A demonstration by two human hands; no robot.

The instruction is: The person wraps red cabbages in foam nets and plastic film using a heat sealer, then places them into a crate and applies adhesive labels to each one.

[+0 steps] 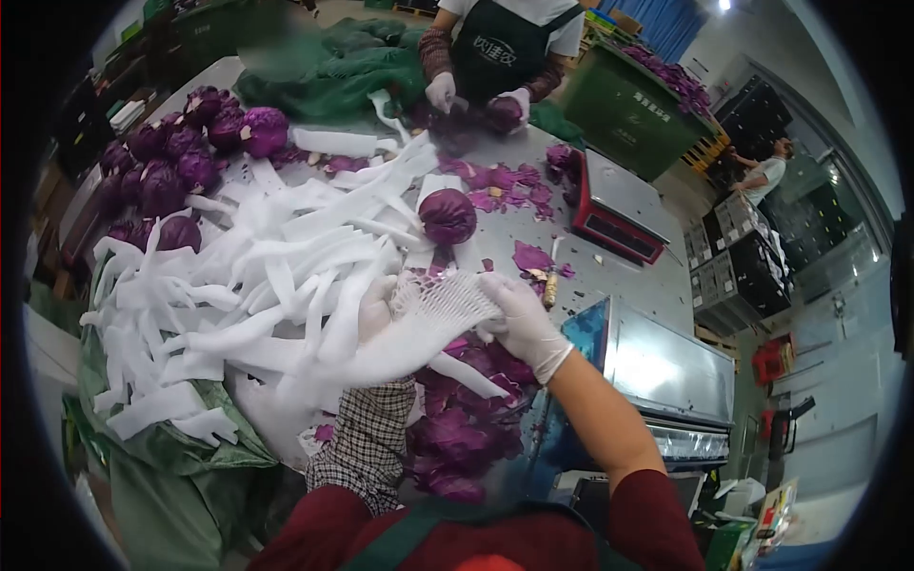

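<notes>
A white foam net sleeve (443, 309) is stretched between my gloved hands. My right hand (524, 322) pinches its right end. My left hand (377, 303) holds the other side, with its fingers partly hidden by the mesh. Just beyond the sleeve, a peeled purple cabbage (447, 217) rests on white foam. Many more foam sleeves (257, 266) lie heaped to the left of my hands. Below the stretched sleeve are loose purple cabbage leaves (462, 428). A knife (551, 285) with a worn handle lies on the table beyond my right hand.
Whole purple cabbages (171, 162) are piled at the left. A red scale (619, 209) and a metal-topped machine (666, 366) stand at the right. Across the table, a co-worker in a dark apron (500, 48) handles cabbage. A green bin (624, 109) holds leaves.
</notes>
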